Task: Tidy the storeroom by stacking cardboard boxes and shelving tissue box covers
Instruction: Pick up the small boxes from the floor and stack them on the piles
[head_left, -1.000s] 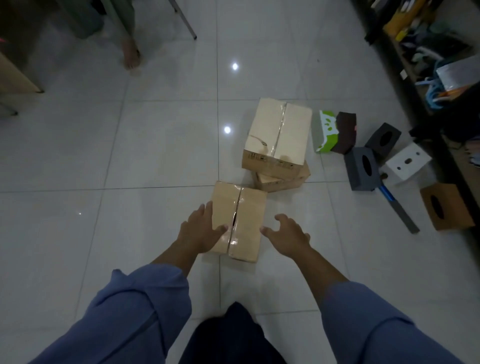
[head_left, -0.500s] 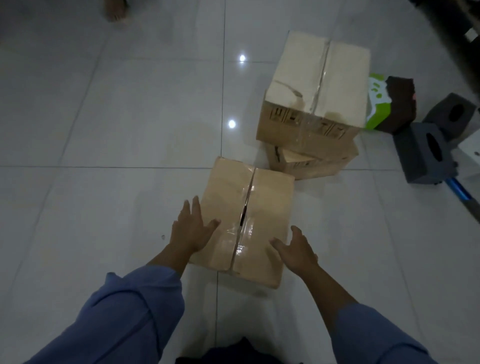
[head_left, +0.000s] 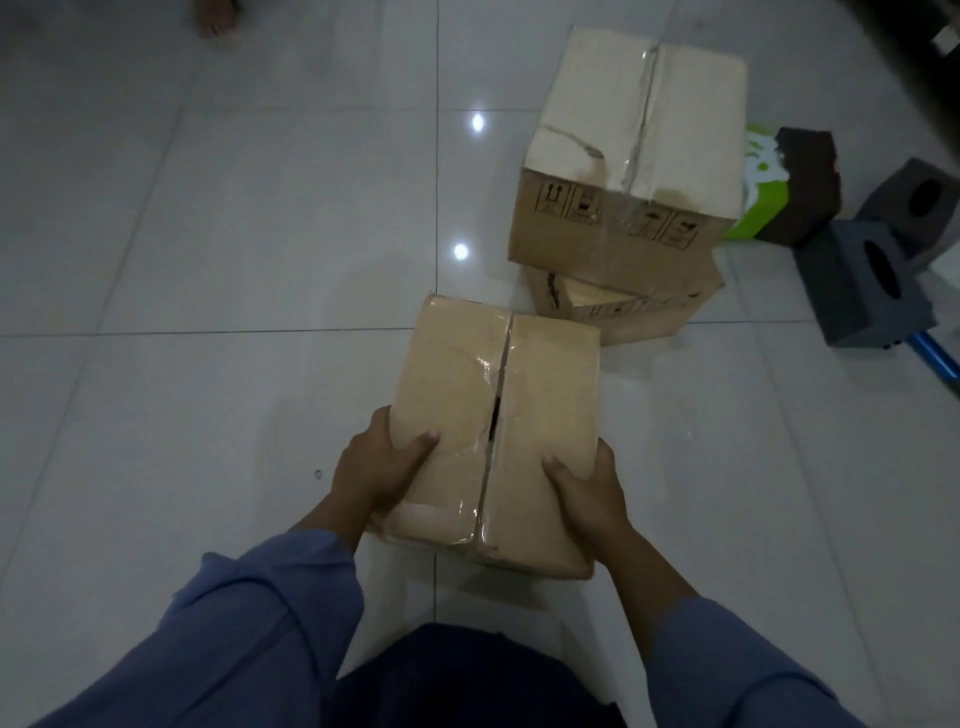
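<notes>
Taped cardboard box (head_left: 498, 436): low at the tiled floor (head_left: 208, 260), just before a two-box stack; lifted or resting, cannot tell. Left hand (head_left: 379, 467) and right hand (head_left: 587, 488) grip its near side edges, thumbs on top, fingers wrapped round the sides. Stack: large cardboard box (head_left: 634, 145) atop lower cardboard box (head_left: 623, 306). Right of the stack: green-white tissue box cover (head_left: 763, 192), brown tissue box cover (head_left: 808, 187), grey tissue box cover (head_left: 862, 286).

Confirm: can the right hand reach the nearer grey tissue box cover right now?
Probably not yet: the right hand and left hand both grip the taped cardboard box. Only floor lies between it and the nearer grey tissue box cover, so nothing blocks the way.
</notes>
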